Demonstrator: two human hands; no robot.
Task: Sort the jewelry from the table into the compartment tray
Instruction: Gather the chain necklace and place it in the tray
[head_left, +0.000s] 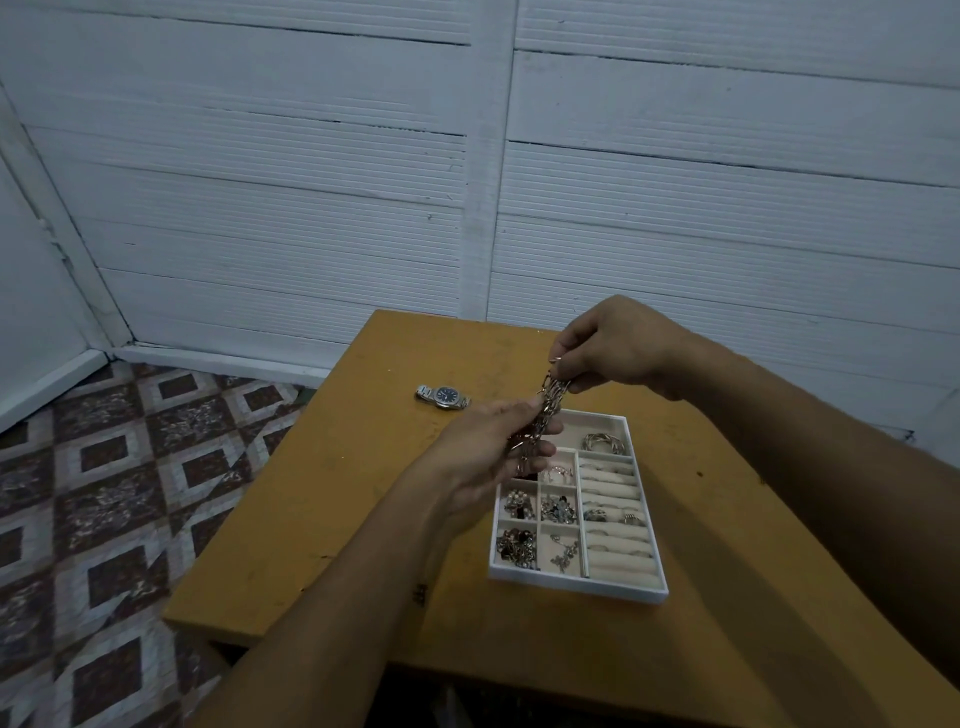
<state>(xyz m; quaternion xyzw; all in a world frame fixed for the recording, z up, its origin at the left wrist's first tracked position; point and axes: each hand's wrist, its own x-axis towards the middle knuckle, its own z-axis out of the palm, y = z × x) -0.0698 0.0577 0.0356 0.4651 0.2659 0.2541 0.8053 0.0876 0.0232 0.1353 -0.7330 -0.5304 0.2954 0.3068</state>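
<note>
A bunched silver chain (546, 405) hangs between both hands above the far end of the white compartment tray (576, 586). My right hand (608, 351) pinches its upper end. My left hand (491, 447) holds its lower part with curled fingers. The tray's small compartments hold earrings and pendants, its right column has ring rolls with a few rings, and a coiled bracelet (602, 442) lies in the far compartment. A silver wristwatch (443, 396) with a dark dial lies on the table, left of and beyond the tray.
The yellow wooden table (332, 519) stands against a white panelled wall (311, 182). A patterned tile floor (104, 493) lies to the left. The table's left and near edges are in view.
</note>
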